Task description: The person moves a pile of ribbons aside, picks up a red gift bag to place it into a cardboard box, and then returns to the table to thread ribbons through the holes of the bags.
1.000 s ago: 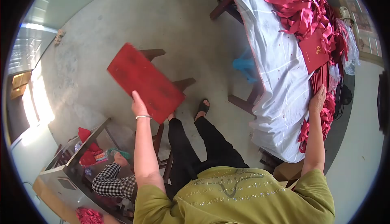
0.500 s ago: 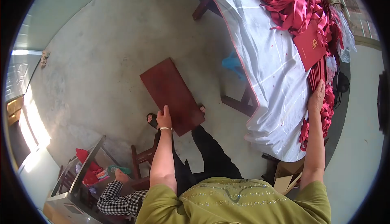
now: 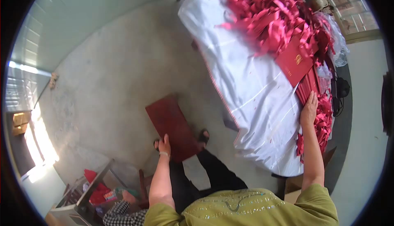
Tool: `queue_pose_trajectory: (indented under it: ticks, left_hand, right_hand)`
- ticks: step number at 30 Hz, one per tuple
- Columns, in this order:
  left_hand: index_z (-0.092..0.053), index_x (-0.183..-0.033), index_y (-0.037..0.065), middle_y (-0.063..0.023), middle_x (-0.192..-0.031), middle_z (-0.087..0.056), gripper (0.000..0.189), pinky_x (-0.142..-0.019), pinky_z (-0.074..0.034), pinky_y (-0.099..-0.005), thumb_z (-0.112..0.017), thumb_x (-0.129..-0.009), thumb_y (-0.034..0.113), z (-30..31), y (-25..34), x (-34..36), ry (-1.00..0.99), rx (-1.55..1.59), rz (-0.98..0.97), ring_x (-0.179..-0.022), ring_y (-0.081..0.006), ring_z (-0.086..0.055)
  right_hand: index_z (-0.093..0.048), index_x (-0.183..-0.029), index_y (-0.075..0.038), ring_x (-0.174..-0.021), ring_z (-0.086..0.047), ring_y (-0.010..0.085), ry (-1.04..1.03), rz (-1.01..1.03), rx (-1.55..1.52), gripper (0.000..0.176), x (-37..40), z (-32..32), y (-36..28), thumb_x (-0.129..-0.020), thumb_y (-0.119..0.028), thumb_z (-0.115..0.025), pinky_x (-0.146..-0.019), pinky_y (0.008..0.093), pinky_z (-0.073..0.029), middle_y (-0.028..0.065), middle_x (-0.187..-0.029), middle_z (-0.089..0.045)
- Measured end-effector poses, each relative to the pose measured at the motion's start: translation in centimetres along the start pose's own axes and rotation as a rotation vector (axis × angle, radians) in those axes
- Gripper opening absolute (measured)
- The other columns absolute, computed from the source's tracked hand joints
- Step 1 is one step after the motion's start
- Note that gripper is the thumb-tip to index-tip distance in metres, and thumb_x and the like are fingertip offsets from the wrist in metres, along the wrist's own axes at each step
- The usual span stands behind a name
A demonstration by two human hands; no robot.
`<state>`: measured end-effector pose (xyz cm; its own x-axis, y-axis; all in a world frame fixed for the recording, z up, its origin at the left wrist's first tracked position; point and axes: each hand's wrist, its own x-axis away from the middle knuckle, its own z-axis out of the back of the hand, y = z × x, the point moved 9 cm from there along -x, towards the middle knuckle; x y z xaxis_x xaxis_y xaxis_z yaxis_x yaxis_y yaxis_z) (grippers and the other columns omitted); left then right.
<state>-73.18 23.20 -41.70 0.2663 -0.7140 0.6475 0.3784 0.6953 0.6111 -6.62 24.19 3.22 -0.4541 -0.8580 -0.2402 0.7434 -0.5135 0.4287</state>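
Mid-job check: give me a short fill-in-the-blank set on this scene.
1. The hand holding the dark red board is the person's ____ one.
2. The other hand touches a row of flat red items on a ____ tablecloth.
3. The checked sleeve is white and ____.

Missing words: left; white; black.

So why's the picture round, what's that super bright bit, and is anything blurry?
Head view: rounded black border, probably from a very wide lens; head view: glare, likely sunlight, washing out a strip at lower left; head view: the red board in the left hand looks soft, maybe motion blur.
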Motion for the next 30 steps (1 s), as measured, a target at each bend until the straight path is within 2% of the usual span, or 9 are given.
queue_pose_trajectory:
  ticks: [2, 9, 11, 13, 14, 17, 20, 26, 30]
  left_hand:
    - [-0.053, -0.134, -0.003, -0.0199, -0.141, -0.051, 0.061, -0.105, -0.041, -0.0392, -0.053, -0.098, 0.047, -1.5, -2.2, -1.4, -0.082, 0.262, 0.046, -0.126, -0.0329, -0.051]
    - [-0.05, -0.132, -0.01, -0.0323, -0.134, -0.052, 0.087, -0.103, -0.042, -0.0467, -0.067, -0.083, 0.059, -0.3, 0.1, -1.0, 0.1, -0.12, 0.258, -0.12, -0.042, -0.055]
    - [-0.05, -0.133, -0.007, -0.0299, -0.128, -0.057, 0.088, -0.1, -0.044, -0.0492, -0.078, -0.074, 0.052, -0.1, 4.4, -1.6, 0.205, -0.003, -0.39, -0.115, -0.0431, -0.057]
    - [-0.055, -0.129, 0.001, -0.0228, -0.116, -0.063, 0.08, -0.095, -0.047, -0.0482, -0.085, -0.066, 0.042, 0.9, 11.0, 0.8, 0.247, -0.123, -0.605, -0.108, -0.0429, -0.059]
    - [-0.056, -0.125, 0.0, -0.0224, -0.117, -0.062, 0.081, -0.097, -0.046, -0.047, -0.086, -0.064, 0.044, 0.7, 11.3, -0.5, 0.216, -0.152, -0.476, -0.11, -0.0416, -0.058]
    - [-0.009, -0.155, 0.005, -0.0248, -0.157, -0.02, 0.138, -0.116, -0.028, -0.0465, -0.087, -0.056, 0.06, 1.4, 13.8, 0.2, 0.198, -0.51, 0.26, -0.146, -0.0387, -0.022]
    - [0.018, -0.152, 0.005, -0.0248, -0.161, 0.003, 0.16, -0.12, -0.017, -0.0509, -0.085, -0.049, 0.07, 0.3, 14.0, 0.1, -0.004, -0.51, 0.408, -0.149, -0.0405, -0.005]
    - [0.013, -0.15, -0.006, -0.028, -0.159, 0.007, 0.169, -0.121, -0.014, -0.0518, -0.088, -0.038, 0.071, 0.3, 12.8, -2.4, -0.096, -0.648, 0.31, -0.147, -0.0452, 0.006]
    - [0.031, -0.147, 0.012, -0.0267, -0.16, 0.007, 0.174, -0.122, -0.019, -0.0452, -0.096, -0.037, 0.057, 0.6, 11.8, -1.6, -0.035, -0.551, 0.516, -0.149, -0.0376, -0.009]
  right_hand:
    - [-0.026, -0.15, -0.001, -0.137, -0.035, 0.0437, 0.021, -0.001, -0.041, 0.069, 0.0, 0.4, -0.2, -0.084, 0.006, -0.044, -0.112, 0.0421, -0.037, 0.0224, -0.152, -0.033]
    - [-0.023, -0.151, 0.002, -0.142, -0.028, 0.0406, -0.046, -0.059, 0.029, 0.075, 0.2, -1.7, 0.6, -0.081, 0.003, -0.049, -0.119, 0.0397, -0.025, 0.0222, -0.153, -0.031]
    - [-0.023, -0.151, 0.002, -0.141, -0.029, 0.0411, -0.058, -0.06, 0.021, 0.074, 0.0, -1.4, 0.6, -0.081, 0.003, -0.048, -0.119, 0.0402, -0.026, 0.0225, -0.152, -0.032]
    - [-0.024, -0.15, 0.001, -0.138, -0.034, 0.0425, -0.024, -0.037, -0.071, 0.072, 0.1, 0.9, -0.2, -0.082, 0.005, -0.046, -0.116, 0.0427, -0.031, 0.0227, -0.152, -0.033]
    - [-0.025, -0.151, 0.0, -0.136, -0.036, 0.0428, -0.018, -0.029, -0.044, 0.071, 0.2, 0.3, 0.2, -0.083, 0.005, -0.046, -0.115, 0.0434, -0.032, 0.0224, -0.151, -0.033]
    - [-0.026, -0.151, -0.004, -0.136, -0.036, 0.0424, -0.003, -0.029, -0.041, 0.069, 0.0, -0.5, 0.6, -0.085, 0.005, -0.045, -0.114, 0.0439, -0.033, 0.0206, -0.151, -0.034]
    - [-0.027, -0.151, -0.003, -0.136, -0.035, 0.0416, 0.009, -0.038, -0.069, 0.069, 0.0, -0.2, 0.6, -0.084, 0.005, -0.044, -0.115, 0.0439, -0.032, 0.02, -0.151, -0.034]
    - [-0.031, -0.148, 0.0, -0.134, -0.036, 0.0432, 0.055, -0.021, -0.157, 0.073, 0.0, 1.6, 0.0, -0.078, 0.008, -0.047, -0.113, 0.045, -0.034, 0.0224, -0.15, -0.034]
    - [-0.031, -0.148, -0.001, -0.135, -0.035, 0.0424, 0.057, -0.055, -0.155, 0.075, 0.2, 1.2, 0.2, -0.076, 0.008, -0.049, -0.113, 0.0452, -0.034, 0.0215, -0.151, -0.033]
